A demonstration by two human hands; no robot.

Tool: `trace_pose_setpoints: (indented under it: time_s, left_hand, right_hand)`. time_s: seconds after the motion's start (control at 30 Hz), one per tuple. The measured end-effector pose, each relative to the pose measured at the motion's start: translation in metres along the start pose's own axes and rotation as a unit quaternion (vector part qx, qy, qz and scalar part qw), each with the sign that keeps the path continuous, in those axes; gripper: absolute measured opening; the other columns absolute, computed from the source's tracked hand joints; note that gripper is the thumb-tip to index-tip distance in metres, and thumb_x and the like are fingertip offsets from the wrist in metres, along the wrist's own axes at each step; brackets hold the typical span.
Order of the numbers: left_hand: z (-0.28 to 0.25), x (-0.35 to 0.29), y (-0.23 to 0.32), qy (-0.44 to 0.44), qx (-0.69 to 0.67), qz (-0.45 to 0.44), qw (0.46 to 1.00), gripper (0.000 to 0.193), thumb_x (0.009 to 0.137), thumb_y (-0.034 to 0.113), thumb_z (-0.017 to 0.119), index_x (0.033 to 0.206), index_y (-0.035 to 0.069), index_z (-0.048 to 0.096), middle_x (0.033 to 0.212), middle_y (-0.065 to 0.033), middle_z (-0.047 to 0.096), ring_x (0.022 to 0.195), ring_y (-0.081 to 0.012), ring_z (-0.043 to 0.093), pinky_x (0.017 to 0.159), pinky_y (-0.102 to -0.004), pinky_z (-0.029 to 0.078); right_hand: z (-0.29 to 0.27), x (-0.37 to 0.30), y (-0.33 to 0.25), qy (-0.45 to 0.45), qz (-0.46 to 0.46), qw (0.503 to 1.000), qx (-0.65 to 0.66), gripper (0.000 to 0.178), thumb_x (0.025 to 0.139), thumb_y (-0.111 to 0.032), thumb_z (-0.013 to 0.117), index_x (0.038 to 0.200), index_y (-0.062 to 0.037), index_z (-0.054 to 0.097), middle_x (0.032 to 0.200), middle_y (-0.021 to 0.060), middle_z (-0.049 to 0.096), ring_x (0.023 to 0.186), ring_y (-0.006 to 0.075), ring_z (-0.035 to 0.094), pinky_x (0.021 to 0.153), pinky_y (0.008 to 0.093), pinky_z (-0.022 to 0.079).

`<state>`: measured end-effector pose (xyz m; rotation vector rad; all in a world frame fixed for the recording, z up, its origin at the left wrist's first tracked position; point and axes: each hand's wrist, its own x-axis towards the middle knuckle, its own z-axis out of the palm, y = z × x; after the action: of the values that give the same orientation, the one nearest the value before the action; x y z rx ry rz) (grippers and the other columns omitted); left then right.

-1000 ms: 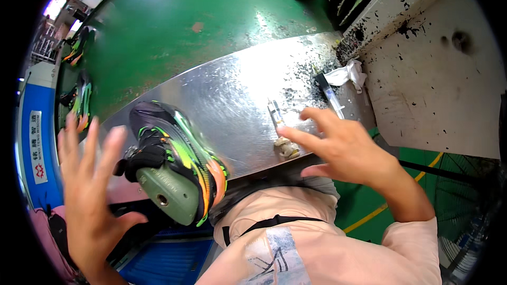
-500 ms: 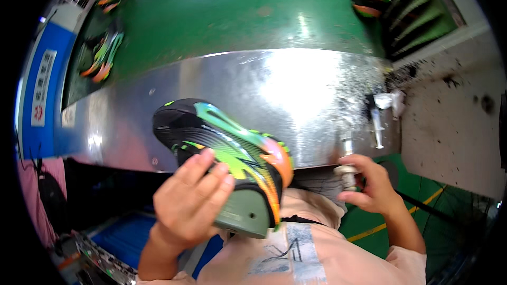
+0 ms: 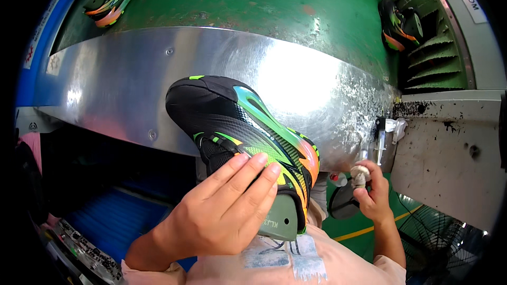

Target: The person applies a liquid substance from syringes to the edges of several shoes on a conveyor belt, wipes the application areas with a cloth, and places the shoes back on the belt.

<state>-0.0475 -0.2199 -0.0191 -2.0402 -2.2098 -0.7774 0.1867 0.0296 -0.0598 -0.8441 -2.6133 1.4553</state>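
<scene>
A black sneaker with green and orange fading sides lies tilted above the near edge of the metal bench, toe to the upper left. A dark green shoe last fills its opening, heel end toward me. My left hand grips the shoe by its collar and lacing, fingers stretched along the upper; its thumb is hidden. At the bench's right front edge, my right hand closes around a small off-white, lumpy tool with a clear tube-like end. Its exact kind is unclear.
A metal bench ledge runs before a green conveyor belt. Another sneaker rides at the far left, one more beside the flap curtain. A syringe lies by the right panel. A fan stands lower right.
In the view, the shoe and my left hand have shifted right, and the shoe appears larger. My right hand sits slightly lower and further right, still holding the pale tool. The whole view has shifted.
</scene>
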Motion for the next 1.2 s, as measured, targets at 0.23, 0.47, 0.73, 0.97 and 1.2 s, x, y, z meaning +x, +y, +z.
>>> trace_pose_setpoints:
  time_s: [0.23,0.47,0.73,0.97,1.2]
  left_hand:
    - [0.001,-0.002,0.006,0.011,0.000,0.010,1.000,0.021,0.082,0.008,0.061,0.101,0.003,0.069,0.106,-0.0176,0.067,0.102,-0.0333,0.065,0.092,-0.0439,0.052]
    - [0.003,0.002,0.004,0.031,-0.012,-0.025,0.999,0.021,0.078,0.007,0.062,0.097,0.002,0.069,0.105,-0.0172,0.067,0.102,-0.0327,0.064,0.093,-0.0480,0.051]
    - [0.002,0.005,0.007,0.026,-0.042,-0.045,0.998,0.022,0.078,0.008,0.061,0.097,0.002,0.069,0.105,-0.0160,0.067,0.102,-0.0315,0.064,0.093,-0.0459,0.051]
    - [0.004,0.002,0.002,0.027,-0.042,-0.032,0.998,0.021,0.080,0.009,0.060,0.097,0.003,0.070,0.103,-0.0157,0.068,0.100,-0.0311,0.066,0.090,-0.0430,0.053]
    - [0.005,0.001,0.005,0.043,-0.043,-0.038,0.997,0.021,0.078,0.008,0.060,0.096,0.003,0.070,0.101,-0.0142,0.068,0.099,-0.0296,0.066,0.089,-0.0408,0.054]
  right_hand:
    - [-0.003,0.001,-0.019,0.035,0.015,0.993,0.113,0.043,0.085,-0.019,0.063,0.121,-0.0020,0.049,0.088,0.0054,0.061,0.072,0.0103,0.056,0.064,0.0231,0.046]
    - [0.023,0.068,-0.122,-0.153,-0.045,0.875,0.458,0.082,0.079,-0.081,0.046,0.115,-0.0077,0.041,0.064,0.0029,0.047,0.048,0.0067,0.040,0.042,0.0198,0.031]
    - [0.045,0.102,-0.129,-0.261,0.011,0.834,0.486,0.094,0.078,-0.077,0.052,0.125,0.0036,0.043,0.087,0.0052,0.052,0.064,0.0105,0.046,0.055,0.0233,0.035]
    - [0.047,0.104,-0.137,-0.256,0.020,0.870,0.421,0.096,0.077,-0.075,0.055,0.127,0.0059,0.042,0.104,0.0094,0.055,0.086,0.0130,0.055,0.075,0.0250,0.045]
    - [0.039,0.087,-0.136,-0.258,0.019,0.889,0.377,0.093,0.078,-0.068,0.059,0.130,0.0072,0.040,0.116,0.0104,0.055,0.106,0.0143,0.054,0.091,0.0279,0.043]
